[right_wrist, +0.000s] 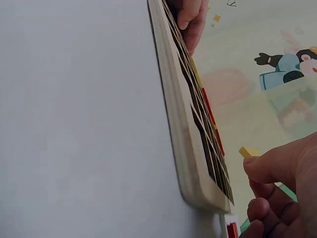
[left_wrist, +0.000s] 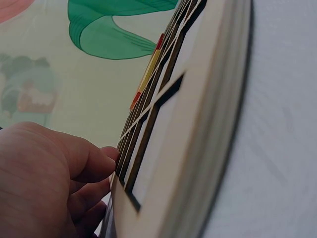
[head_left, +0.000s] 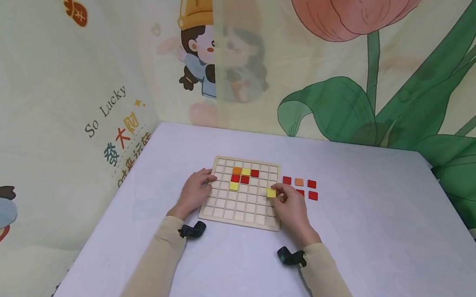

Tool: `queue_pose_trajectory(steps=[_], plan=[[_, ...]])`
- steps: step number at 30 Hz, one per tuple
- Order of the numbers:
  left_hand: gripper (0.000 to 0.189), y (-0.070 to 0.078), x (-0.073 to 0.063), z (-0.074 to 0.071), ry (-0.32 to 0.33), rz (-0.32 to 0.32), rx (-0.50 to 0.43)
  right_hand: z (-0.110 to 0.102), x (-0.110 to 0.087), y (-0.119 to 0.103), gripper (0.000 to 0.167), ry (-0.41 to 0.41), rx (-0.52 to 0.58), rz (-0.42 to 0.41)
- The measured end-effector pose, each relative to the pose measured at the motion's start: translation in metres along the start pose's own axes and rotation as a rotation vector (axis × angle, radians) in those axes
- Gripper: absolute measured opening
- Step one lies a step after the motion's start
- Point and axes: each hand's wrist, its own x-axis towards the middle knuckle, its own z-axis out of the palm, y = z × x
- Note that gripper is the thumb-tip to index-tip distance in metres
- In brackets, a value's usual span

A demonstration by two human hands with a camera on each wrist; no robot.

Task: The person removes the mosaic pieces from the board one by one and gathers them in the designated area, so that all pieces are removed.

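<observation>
A square wooden grid board (head_left: pixel 238 222) lies on the table. Its upper middle cells hold an orange tile (head_left: pixel 237 171), two yellow tiles and several red ones, among them a red tile (head_left: pixel 254 173) at the right of the top row. My left hand (head_left: pixel 194 189) grips the board's left edge, thumb and fingers bent against the frame. Between thumb and forefinger, my right hand (head_left: pixel 292 208) pinches a yellow tile (head_left: pixel 271 192) over the board's right side. In the right wrist view this tile (right_wrist: pixel 249 152) shows raised above the board, tilted.
Just right of the board, loose tiles lie in two short rows: an orange tile (head_left: pixel 298 182) and several red ones, such as a red tile (head_left: pixel 313 196). The right hand partly covers one. A white cloth covers the table (head_left: pixel 382 234); printed curtains (head_left: pixel 124 41) hang behind and at the left.
</observation>
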Motion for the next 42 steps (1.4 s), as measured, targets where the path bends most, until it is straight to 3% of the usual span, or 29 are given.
queue_pose_trajectory(steps=[8,23,42], plan=[[0.031,0.0,0.0,0.001,-0.003,-0.005,0.001,-0.01,-0.009,0.011,0.031,0.036,-0.02,-0.001],[0.031,0.0,0.002,-0.001,0.003,-0.014,0.005,-0.03,-0.007,0.025,0.035,0.036,-0.126,0.05],[0.031,0.001,-0.001,0.0,0.003,-0.016,0.004,-0.028,-0.01,0.027,0.034,-0.005,-0.191,0.084]])
